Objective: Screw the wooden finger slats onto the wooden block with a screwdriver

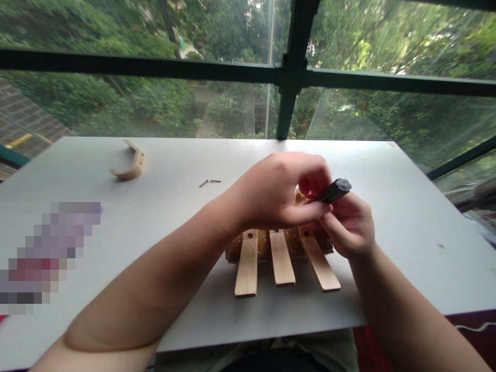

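A small wooden assembly (281, 258) with three flat slats pointing toward me lies on the grey table (163, 232), mostly hidden under my hands. My left hand (277, 191) is curled over its top, fingers pinched on the tip of a black tool handle (334, 190). My right hand (349, 227) sits just right of it, fingers closed around the lower part of the same tool. The tool's working end is hidden between my hands.
A curved wooden piece (129, 164) lies at the far left of the table. Two small dark screws (209, 182) lie near the middle back. A blurred patch (46, 253) covers something at the left. A window frame (289, 77) stands behind the far edge.
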Motion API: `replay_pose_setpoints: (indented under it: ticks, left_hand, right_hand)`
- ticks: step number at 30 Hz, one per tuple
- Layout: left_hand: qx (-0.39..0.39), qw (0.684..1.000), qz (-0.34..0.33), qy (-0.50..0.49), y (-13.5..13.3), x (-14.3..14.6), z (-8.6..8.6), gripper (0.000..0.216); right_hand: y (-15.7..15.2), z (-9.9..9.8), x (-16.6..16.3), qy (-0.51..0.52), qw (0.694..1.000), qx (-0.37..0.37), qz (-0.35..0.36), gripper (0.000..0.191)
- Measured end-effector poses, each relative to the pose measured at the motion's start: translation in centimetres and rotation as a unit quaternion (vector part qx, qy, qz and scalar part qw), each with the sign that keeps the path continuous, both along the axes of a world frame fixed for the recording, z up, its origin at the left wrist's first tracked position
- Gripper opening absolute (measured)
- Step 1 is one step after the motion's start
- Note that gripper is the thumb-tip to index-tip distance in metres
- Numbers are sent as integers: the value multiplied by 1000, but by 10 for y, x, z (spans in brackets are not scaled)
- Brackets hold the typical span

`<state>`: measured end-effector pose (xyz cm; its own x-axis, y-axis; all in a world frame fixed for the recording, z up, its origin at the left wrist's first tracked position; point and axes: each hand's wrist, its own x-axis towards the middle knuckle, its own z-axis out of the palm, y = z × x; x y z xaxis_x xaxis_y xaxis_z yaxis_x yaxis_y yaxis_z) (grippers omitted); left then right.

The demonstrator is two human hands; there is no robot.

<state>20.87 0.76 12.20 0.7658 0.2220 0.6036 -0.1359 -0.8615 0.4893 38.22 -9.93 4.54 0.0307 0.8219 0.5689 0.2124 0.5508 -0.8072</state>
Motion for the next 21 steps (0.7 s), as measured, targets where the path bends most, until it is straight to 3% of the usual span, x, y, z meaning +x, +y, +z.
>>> replay_pose_setpoints:
  ticks: [12, 21]
  left_hand:
    - [21, 1000, 8, 15, -1, 1, 1, 17]
    - [-10, 997, -8, -73, -7, 0, 4, 20]
  right_hand:
    - [0, -1, -1, -1, 1000, 9, -14, 20]
    - [1, 4, -3, -28, 999, 12, -38, 18]
